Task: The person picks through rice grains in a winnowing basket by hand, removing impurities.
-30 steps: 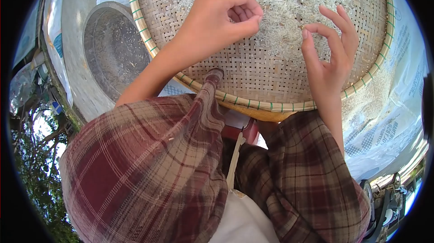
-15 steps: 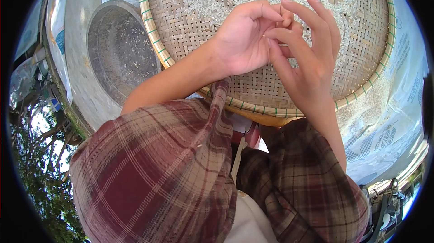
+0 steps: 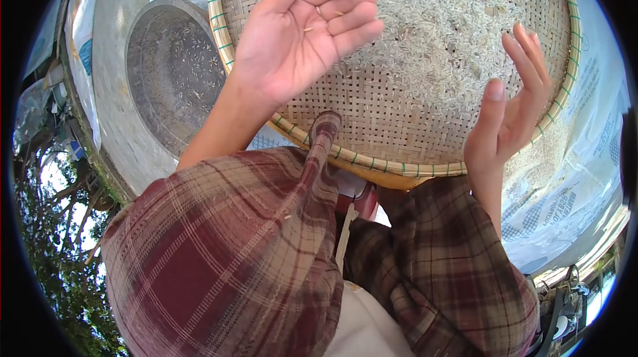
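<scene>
My left hand (image 3: pixel 299 41) is cupped palm up over the near left side of a round woven bamboo tray (image 3: pixel 372 104). It holds a few yellowish, apparently unhusked rice grains (image 3: pixel 308 29) on the palm and fingers. My right hand (image 3: pixel 508 108) is raised over the tray's right side, fingers apart, with nothing visible in it. Pale rice (image 3: pixel 432 45) lies spread across the far and middle part of the tray, mixed with a few dark specks. The weave shows bare along the near edge.
Left of the tray stands a grey round basin (image 3: pixel 149 78) with scattered grains at its bottom. Printed plastic sheeting (image 3: pixel 565 204) lies on the right, with spilled grains on it beside the tray. Trees show at the lower left.
My hands have moved apart from over the tray's middle. The left went left and turned its palm up, showing the grains; the right moved right and its fingers came off the left hand.
</scene>
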Tool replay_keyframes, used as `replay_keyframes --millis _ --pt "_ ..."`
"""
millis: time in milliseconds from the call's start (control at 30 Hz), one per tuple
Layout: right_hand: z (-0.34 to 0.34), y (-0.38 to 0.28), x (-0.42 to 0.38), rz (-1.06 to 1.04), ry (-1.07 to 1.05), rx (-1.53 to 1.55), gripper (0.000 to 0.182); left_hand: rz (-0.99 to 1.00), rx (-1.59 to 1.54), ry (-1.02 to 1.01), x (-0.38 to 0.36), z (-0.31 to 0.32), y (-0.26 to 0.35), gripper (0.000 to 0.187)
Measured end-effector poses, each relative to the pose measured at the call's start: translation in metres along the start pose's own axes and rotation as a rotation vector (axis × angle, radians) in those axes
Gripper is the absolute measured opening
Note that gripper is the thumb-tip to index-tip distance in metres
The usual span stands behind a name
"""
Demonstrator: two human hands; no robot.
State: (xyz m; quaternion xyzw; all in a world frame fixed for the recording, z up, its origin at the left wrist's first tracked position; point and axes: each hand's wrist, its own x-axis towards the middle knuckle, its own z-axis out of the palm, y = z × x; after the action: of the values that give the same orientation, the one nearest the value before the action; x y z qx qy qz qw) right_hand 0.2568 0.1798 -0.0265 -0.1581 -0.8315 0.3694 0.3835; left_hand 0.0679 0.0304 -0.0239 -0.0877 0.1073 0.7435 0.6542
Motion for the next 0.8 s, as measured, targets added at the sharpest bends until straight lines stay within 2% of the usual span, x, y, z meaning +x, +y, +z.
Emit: replay_keyframes --millis 67,167,233,300,367,400,467,500,567,633,700,767,800 --pt "-0.008 0.005 -0.004 0.074 -0.101 -0.274 0.027 0.200 -0.021 0.082 -0.029 0.005 0.023 0.036" --pt "-0.017 0.010 -0.011 0.119 -0.166 -0.364 0.025 0.528 0.053 0.158 -0.089 -0.017 0.058 0.034" --pt "-0.020 0.009 -0.014 0.144 -0.201 -0.416 0.023 0.721 0.029 0.372 -0.132 -0.037 0.080 0.038" --pt "-0.022 0.007 -0.016 0.115 -0.278 -0.463 0.020 1.070 0.198 0.989 -0.145 -0.048 0.089 0.040" --pt "-0.020 0.003 -0.017 0.094 -0.323 -0.482 0.019 1.114 0.250 1.145 -0.180 -0.079 0.103 0.045" --pt "-0.020 0.002 -0.018 0.070 -0.369 -0.500 0.017 1.111 0.253 1.145 -0.191 -0.092 0.105 0.045" --pt "-0.018 0.002 -0.021 0.058 -0.393 -0.508 0.016 0.908 0.690 1.698 -0.193 -0.093 0.099 0.050" --pt "-0.017 0.002 -0.023 0.042 -0.417 -0.513 0.014 0.906 0.693 1.699 -0.192 -0.094 0.096 0.050" --pt "-0.018 0.002 -0.024 0.044 -0.441 -0.495 0.014 1.139 1.485 1.829 -0.177 -0.089 0.084 0.057" --pt "-0.018 0.002 -0.025 0.043 -0.468 -0.478 0.013 1.300 1.822 1.489 -0.150 -0.067 0.077 0.055" --pt "-0.017 0.001 -0.025 0.048 -0.513 -0.437 0.013 1.238 1.906 1.167 -0.096 -0.028 0.050 0.045" --pt "-0.014 0.002 -0.029 0.025 -0.519 -0.455 0.011 1.057 1.908 0.802 -0.053 -0.016 0.022 0.028" --pt "-0.012 0.003 -0.030 0.006 -0.522 -0.476 0.009 0.860 1.972 0.609 -0.036 -0.010 0.006 0.021"
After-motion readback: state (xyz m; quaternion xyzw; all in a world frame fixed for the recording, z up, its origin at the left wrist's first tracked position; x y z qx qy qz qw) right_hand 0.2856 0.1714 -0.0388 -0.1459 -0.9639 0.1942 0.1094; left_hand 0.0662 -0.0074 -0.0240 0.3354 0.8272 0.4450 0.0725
